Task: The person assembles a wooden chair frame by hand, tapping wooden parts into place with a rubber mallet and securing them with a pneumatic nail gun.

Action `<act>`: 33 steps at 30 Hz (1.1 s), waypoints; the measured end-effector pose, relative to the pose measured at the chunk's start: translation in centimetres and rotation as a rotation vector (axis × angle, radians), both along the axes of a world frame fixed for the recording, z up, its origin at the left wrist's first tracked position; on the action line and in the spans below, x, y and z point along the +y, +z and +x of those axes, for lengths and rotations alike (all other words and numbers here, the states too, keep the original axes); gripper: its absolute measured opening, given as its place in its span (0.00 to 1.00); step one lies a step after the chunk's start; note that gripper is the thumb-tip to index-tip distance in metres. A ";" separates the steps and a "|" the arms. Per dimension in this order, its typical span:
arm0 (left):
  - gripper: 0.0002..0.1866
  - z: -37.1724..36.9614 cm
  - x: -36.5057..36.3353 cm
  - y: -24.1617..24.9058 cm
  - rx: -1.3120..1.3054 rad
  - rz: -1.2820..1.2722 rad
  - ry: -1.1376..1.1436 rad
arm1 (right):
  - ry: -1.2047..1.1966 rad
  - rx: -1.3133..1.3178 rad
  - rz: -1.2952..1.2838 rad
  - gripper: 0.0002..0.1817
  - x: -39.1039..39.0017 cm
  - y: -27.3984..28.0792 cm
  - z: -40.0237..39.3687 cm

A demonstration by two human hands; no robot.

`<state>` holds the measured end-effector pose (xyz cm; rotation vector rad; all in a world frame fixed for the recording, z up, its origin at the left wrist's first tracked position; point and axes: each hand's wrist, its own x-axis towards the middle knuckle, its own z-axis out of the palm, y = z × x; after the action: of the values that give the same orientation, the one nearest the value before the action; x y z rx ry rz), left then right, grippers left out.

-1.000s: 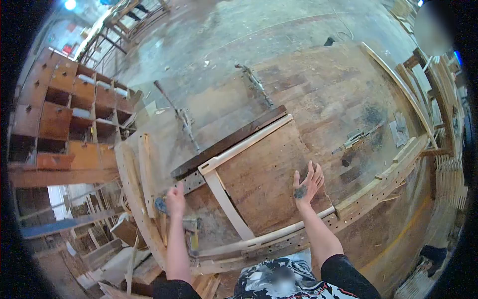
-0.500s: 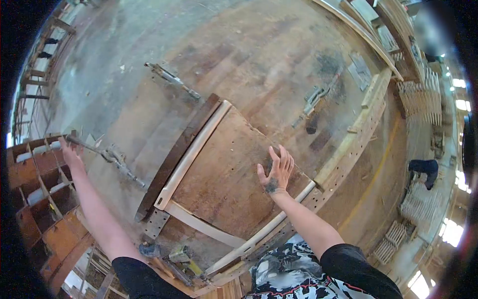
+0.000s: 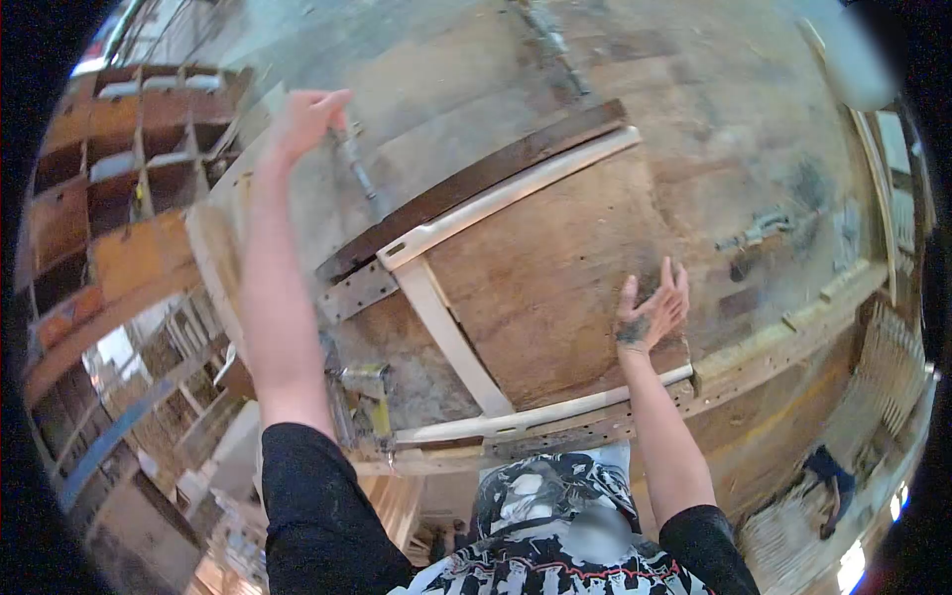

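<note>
One clamp lever (image 3: 349, 164) sits under the left hand (image 3: 305, 117), fingers curled; right hand (image 3: 650, 315) fingers spread.

Open table surface (image 3: 694, 119) is left beyond the pale frame (image 3: 446, 327), while passage at the near-left edge is blocked by a hammer (image 3: 367, 392) and a metal clamp bar (image 3: 352, 169) further out.

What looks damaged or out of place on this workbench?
The brown board under the right hand has a broken, jagged right edge. The bench top is scratched and stained dark. The left hand grips a clamp lever.
</note>
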<state>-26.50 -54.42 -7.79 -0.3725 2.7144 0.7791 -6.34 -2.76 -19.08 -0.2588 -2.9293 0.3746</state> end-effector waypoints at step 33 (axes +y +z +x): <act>0.24 60.0 1.9 -7.6 0.021 -0.385 0.821 | 0.044 -0.324 -0.081 0.23 11.3 2.5 5.7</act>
<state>33.55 -52.52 -15.39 -1.6267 2.6806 0.4024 -0.66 8.58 -16.54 -0.2915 -3.2454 0.5010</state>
